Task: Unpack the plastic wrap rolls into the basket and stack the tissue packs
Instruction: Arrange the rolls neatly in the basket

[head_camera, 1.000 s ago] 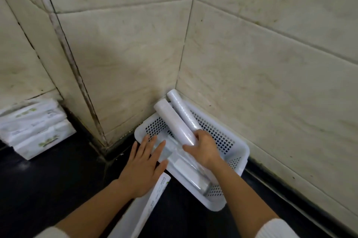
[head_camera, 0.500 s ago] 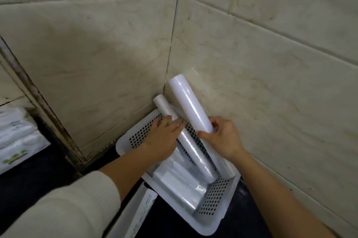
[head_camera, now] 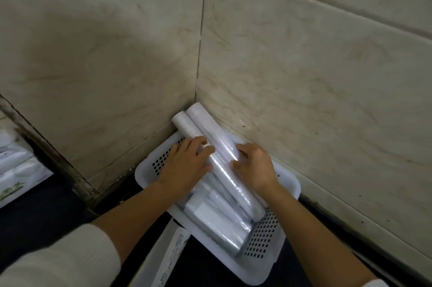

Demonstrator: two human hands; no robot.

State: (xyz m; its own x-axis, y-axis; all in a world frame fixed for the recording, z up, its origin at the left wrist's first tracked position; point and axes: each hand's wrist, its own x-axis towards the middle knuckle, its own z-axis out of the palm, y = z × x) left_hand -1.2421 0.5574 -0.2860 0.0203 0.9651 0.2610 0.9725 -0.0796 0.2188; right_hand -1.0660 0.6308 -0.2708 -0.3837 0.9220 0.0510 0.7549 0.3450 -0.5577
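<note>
— Looking down: where are the rolls point(head_camera: 219, 158)?
— In the basket point(head_camera: 288, 185) at the wall corner, pointing toward 11 o'clock.
— And the hands?
— Left hand point(head_camera: 184, 166) lies flat, fingers together, on the left roll; right hand point(head_camera: 254, 165) cups the right roll. Tissue packs point(head_camera: 16, 170) sit at 9 o'clock.

One basket point(head_camera: 289, 184), two long rolls point(head_camera: 224, 160), two hands point(head_camera: 184, 165)
</note>
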